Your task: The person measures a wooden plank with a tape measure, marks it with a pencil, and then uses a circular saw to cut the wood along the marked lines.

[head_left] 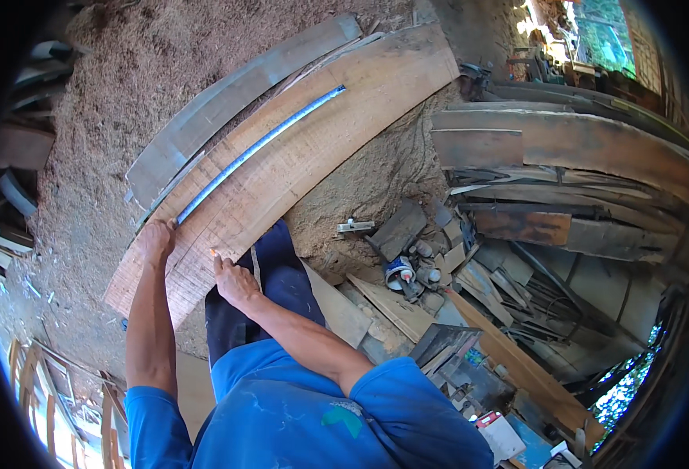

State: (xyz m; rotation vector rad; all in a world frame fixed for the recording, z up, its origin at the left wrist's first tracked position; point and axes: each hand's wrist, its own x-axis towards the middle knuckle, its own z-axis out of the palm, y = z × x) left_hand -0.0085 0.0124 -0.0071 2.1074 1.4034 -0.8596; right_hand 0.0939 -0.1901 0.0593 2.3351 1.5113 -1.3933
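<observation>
A wide wooden plank [313, 148] lies slanted in front of me, its surface marked with saw lines. Along it runs a long, thin, shiny blue-white strip [260, 146] that looks like a metal ruler. My left hand [157, 239] grips the strip's near end with closed fingers, close to the plank's left edge. Lower down, over the near edge of the plank, my right hand [236, 283] is closed, index finger forward. A small orange-tipped stick [213, 252] pokes out from its fingers; the rest of it is hidden.
A grey curved board [239, 102] lies just beyond the plank. Sawdust [118, 94] covers the ground. Stacked planks [579, 144] fill the right side. A blue-and-white can [398, 273], a small clamp-like tool [355, 226] and wood scraps [489, 289] lie right of my legs.
</observation>
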